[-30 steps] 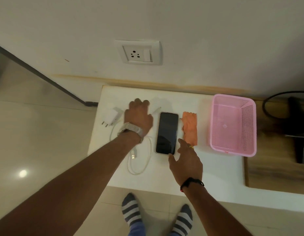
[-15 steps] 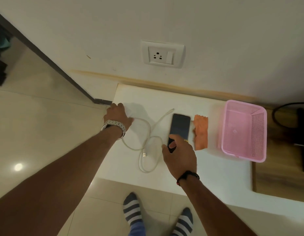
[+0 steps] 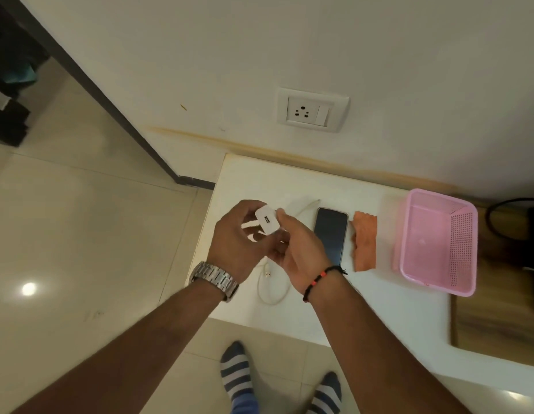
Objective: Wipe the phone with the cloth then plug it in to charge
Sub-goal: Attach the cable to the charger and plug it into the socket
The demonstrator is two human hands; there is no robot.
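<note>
Phone (image 3: 331,234): lies flat on the white bench (image 3: 364,297), dark screen up, long side running away from the person; its near end is hidden behind the right wrist
Cloth (image 3: 364,242): orange, crumpled flat on the bench just right of the phone, apart from it by a thin strip of bench
Charger (image 3: 268,223): small white plug block, lifted above the bench between both hands, its port face turned up toward the camera
Left hand (image 3: 235,243): fingers curled round the left and far side of the charger, gripping it; metal watch on the wrist
Right hand (image 3: 298,249): palm turned up, thumb and fingertips closed on the right edge of the charger; dark bead band on the wrist
Cable (image 3: 271,289): white, loose loop on the bench below the hands, one connector end lying beside the loop, another stretch running up past the phone's far left corner
Basket (image 3: 462,264): pink plastic, on the bench right of the cloth
Socket (image 3: 312,110): white wall plate with switch, on the wall above the bench
</note>
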